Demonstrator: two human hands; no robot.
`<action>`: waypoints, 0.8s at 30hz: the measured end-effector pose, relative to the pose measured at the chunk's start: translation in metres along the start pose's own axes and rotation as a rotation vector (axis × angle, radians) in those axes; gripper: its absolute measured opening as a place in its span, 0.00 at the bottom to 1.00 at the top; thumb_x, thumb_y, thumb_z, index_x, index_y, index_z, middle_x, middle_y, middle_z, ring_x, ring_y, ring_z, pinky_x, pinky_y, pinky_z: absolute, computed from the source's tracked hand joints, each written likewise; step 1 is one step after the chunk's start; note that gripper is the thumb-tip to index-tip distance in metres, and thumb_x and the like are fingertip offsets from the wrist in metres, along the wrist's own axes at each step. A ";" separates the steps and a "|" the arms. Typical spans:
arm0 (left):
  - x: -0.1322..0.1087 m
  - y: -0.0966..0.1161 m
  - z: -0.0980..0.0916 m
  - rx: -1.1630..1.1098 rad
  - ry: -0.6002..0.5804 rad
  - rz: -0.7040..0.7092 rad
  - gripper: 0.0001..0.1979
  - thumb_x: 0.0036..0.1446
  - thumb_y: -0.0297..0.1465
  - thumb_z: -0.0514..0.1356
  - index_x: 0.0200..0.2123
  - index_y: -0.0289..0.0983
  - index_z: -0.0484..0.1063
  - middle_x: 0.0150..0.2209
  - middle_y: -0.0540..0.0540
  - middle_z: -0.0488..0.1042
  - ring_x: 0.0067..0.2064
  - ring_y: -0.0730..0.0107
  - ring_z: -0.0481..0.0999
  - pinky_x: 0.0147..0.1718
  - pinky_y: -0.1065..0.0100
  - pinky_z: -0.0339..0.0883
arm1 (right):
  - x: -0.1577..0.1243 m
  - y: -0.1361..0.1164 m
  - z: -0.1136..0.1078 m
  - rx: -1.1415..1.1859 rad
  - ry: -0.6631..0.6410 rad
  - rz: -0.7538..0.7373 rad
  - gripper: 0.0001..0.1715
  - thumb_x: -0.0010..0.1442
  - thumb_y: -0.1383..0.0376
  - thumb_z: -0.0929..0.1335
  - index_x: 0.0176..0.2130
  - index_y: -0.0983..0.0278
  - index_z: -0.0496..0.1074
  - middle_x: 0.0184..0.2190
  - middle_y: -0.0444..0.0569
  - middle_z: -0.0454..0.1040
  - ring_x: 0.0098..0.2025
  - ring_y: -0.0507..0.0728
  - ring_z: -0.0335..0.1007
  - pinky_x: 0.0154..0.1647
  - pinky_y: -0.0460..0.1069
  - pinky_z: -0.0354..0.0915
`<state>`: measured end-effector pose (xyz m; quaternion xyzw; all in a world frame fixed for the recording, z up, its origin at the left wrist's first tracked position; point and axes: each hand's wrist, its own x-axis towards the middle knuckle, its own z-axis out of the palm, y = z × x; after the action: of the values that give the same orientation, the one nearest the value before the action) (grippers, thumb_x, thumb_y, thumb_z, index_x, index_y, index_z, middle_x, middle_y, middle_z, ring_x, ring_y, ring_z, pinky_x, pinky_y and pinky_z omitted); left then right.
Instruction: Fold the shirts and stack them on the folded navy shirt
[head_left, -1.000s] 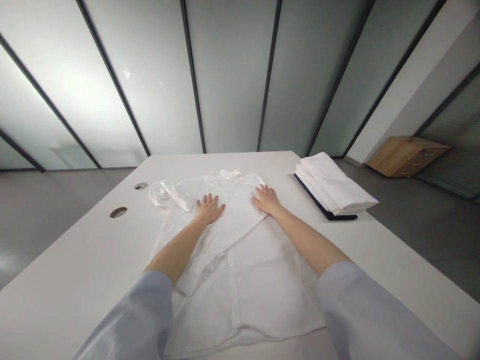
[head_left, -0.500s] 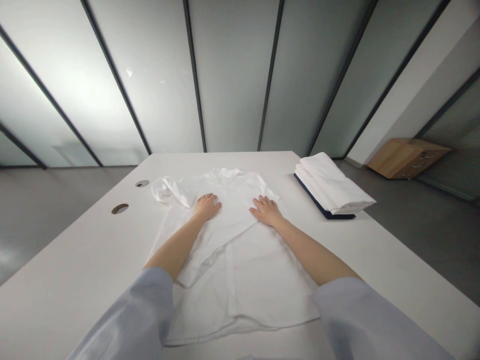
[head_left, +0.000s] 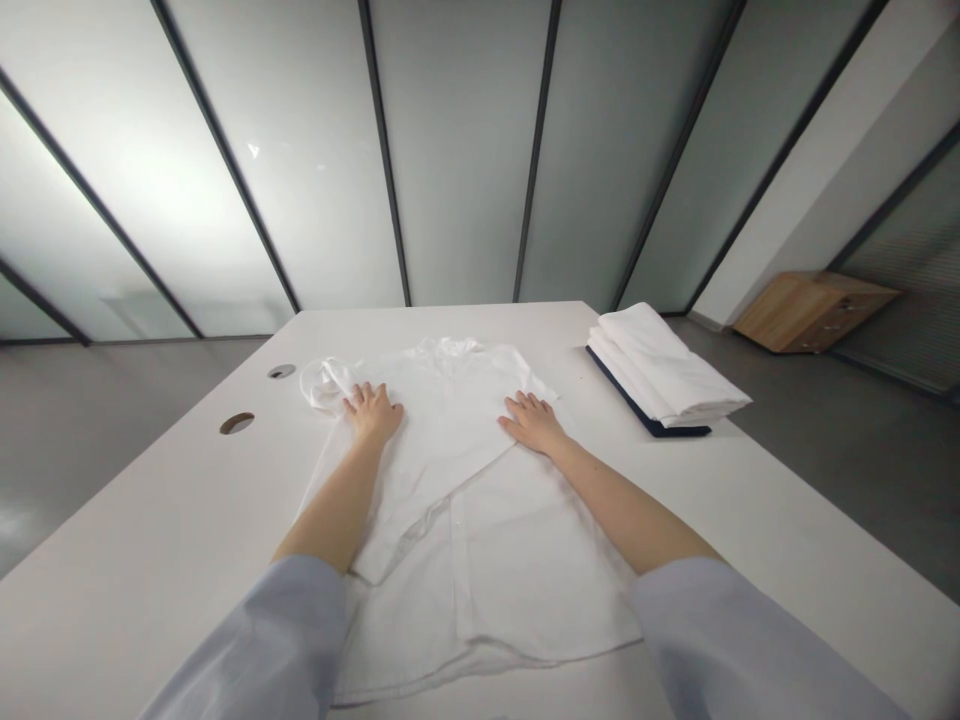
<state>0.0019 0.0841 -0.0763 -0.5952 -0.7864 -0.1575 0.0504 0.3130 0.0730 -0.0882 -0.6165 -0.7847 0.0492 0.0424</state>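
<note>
A white shirt (head_left: 457, 440) lies spread on the table, collar at the far end and hem toward me. Its left part is bunched near the left sleeve, and a fold runs diagonally across the front. My left hand (head_left: 373, 412) rests flat on the shirt's upper left, fingers spread, beside the crumpled sleeve. On the upper right of the shirt lies my right hand (head_left: 534, 422), palm down with fingers apart. Neither hand grips the cloth.
A stack of folded white cloth (head_left: 664, 365) sits on a dark blue flat item (head_left: 656, 430) at the table's right. Two round holes pierce the white table (head_left: 165, 540) on the left. A wooden cabinet (head_left: 814, 312) stands on the floor beyond, near frosted glass panels (head_left: 465, 150).
My left hand has slid left across the shirt toward the bunched sleeve, its fingers spreading wider. My right hand stays in place.
</note>
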 end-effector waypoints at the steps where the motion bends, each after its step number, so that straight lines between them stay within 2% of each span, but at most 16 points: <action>1: 0.003 -0.006 0.000 -0.007 -0.035 -0.042 0.25 0.55 0.35 0.54 0.56 0.36 0.66 0.62 0.35 0.61 0.65 0.44 0.53 0.58 0.42 0.50 | 0.000 0.000 0.000 -0.001 0.001 -0.002 0.35 0.66 0.47 0.55 0.65 0.61 0.56 0.68 0.57 0.49 0.68 0.66 0.42 0.64 0.61 0.43; 4: 0.013 -0.023 0.002 -0.059 -0.075 -0.072 0.21 0.55 0.31 0.53 0.52 0.35 0.69 0.56 0.35 0.69 0.58 0.47 0.65 0.53 0.50 0.60 | 0.000 0.001 0.001 -0.006 0.004 -0.002 0.35 0.66 0.47 0.55 0.65 0.60 0.56 0.68 0.57 0.49 0.68 0.66 0.43 0.64 0.61 0.44; 6: 0.018 -0.031 0.002 -0.115 -0.068 -0.068 0.20 0.53 0.26 0.53 0.50 0.35 0.71 0.51 0.35 0.73 0.54 0.50 0.70 0.51 0.54 0.63 | 0.000 0.001 0.000 -0.013 0.006 -0.005 0.35 0.66 0.47 0.55 0.65 0.60 0.56 0.68 0.56 0.49 0.68 0.66 0.43 0.64 0.61 0.44; 8: 0.021 -0.033 0.000 -0.196 -0.020 -0.072 0.19 0.53 0.24 0.52 0.47 0.34 0.73 0.47 0.35 0.76 0.51 0.51 0.72 0.49 0.56 0.64 | 0.000 0.001 0.000 -0.018 0.007 -0.008 0.34 0.66 0.47 0.55 0.64 0.60 0.56 0.68 0.56 0.49 0.68 0.66 0.44 0.63 0.61 0.45; 10: 0.022 -0.029 -0.002 -0.310 0.087 -0.076 0.18 0.55 0.25 0.51 0.46 0.34 0.74 0.44 0.36 0.77 0.50 0.52 0.73 0.48 0.57 0.64 | 0.000 0.001 0.000 -0.020 0.008 -0.008 0.34 0.66 0.48 0.55 0.64 0.60 0.57 0.68 0.56 0.50 0.68 0.66 0.44 0.63 0.61 0.45; 12: 0.021 -0.018 -0.006 -0.456 0.205 -0.060 0.17 0.57 0.27 0.50 0.45 0.34 0.73 0.41 0.39 0.77 0.47 0.55 0.74 0.46 0.60 0.64 | 0.000 0.002 0.001 -0.018 0.015 -0.007 0.34 0.66 0.48 0.55 0.64 0.60 0.57 0.67 0.56 0.50 0.68 0.67 0.44 0.63 0.61 0.45; 14: 0.017 0.000 -0.012 -0.621 0.272 -0.037 0.16 0.58 0.29 0.49 0.43 0.35 0.73 0.36 0.42 0.77 0.42 0.59 0.75 0.42 0.63 0.65 | 0.000 0.003 0.003 -0.015 0.028 -0.007 0.34 0.66 0.49 0.56 0.64 0.60 0.57 0.67 0.56 0.51 0.67 0.67 0.45 0.63 0.61 0.46; 16: 0.010 0.022 -0.018 -0.774 0.278 0.004 0.14 0.59 0.31 0.49 0.39 0.35 0.73 0.31 0.46 0.75 0.36 0.64 0.74 0.37 0.67 0.65 | 0.001 0.005 0.005 -0.008 0.056 -0.009 0.32 0.65 0.49 0.58 0.63 0.61 0.60 0.66 0.57 0.53 0.67 0.67 0.46 0.63 0.62 0.47; 19: -0.004 0.054 -0.025 -0.953 0.222 0.097 0.11 0.58 0.33 0.51 0.35 0.36 0.72 0.27 0.50 0.71 0.32 0.69 0.70 0.32 0.70 0.62 | 0.004 0.004 0.005 0.088 0.159 -0.045 0.29 0.63 0.50 0.61 0.58 0.62 0.66 0.62 0.57 0.60 0.66 0.66 0.49 0.63 0.62 0.46; 21: -0.015 0.071 -0.026 -1.028 0.154 0.128 0.10 0.57 0.34 0.52 0.33 0.36 0.70 0.26 0.52 0.70 0.31 0.71 0.69 0.31 0.71 0.61 | 0.007 -0.003 0.001 0.306 0.209 -0.071 0.28 0.63 0.50 0.60 0.55 0.63 0.68 0.58 0.57 0.66 0.63 0.63 0.56 0.62 0.59 0.50; 24: -0.029 0.087 -0.021 -1.090 0.014 0.212 0.08 0.56 0.34 0.54 0.32 0.36 0.70 0.29 0.51 0.72 0.32 0.71 0.70 0.34 0.70 0.63 | 0.013 -0.023 -0.010 0.852 0.104 -0.074 0.29 0.66 0.49 0.55 0.54 0.63 0.67 0.53 0.55 0.72 0.52 0.58 0.69 0.53 0.54 0.64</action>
<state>0.0905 0.0716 -0.0482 -0.6099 -0.5265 -0.5397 -0.2440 0.2887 0.0804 -0.0751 -0.5168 -0.7127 0.3365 0.3344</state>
